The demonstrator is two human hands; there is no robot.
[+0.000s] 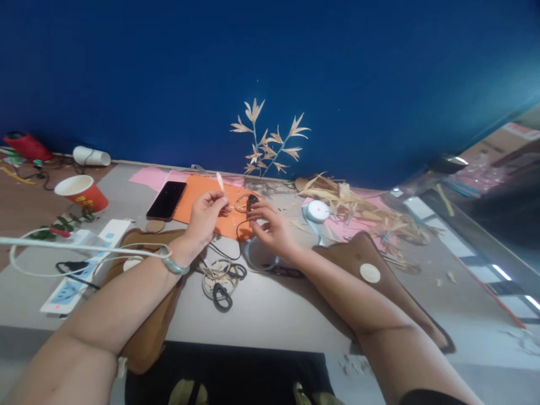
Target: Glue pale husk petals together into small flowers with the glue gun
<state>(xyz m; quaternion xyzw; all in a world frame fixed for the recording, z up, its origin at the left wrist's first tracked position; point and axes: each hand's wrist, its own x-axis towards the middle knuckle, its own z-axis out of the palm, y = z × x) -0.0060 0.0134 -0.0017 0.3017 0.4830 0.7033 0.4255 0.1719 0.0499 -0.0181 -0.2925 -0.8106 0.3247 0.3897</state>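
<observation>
My left hand [207, 215] pinches a small pale petal-like piece [220, 183] that stands up from its fingertips, over an orange sheet [189, 194]. Just to the right, my right hand [272, 225] has its fingers curved beside a small black object [252, 201] and a thin ring; whether it grips anything is unclear. Below the hands lie black-handled scissors [222, 298] among pale scraps. Behind them, a branch of dried husk flowers [268, 149] stands upright against the blue wall.
A phone [167, 200], paper cup [82, 192] and power strip [86, 270] are at left, with a white cable crossing my left forearm. Ribbon spool [317, 211] and dried husks [358, 211] lie right. Brown cushions [396, 292] sit under both forearms.
</observation>
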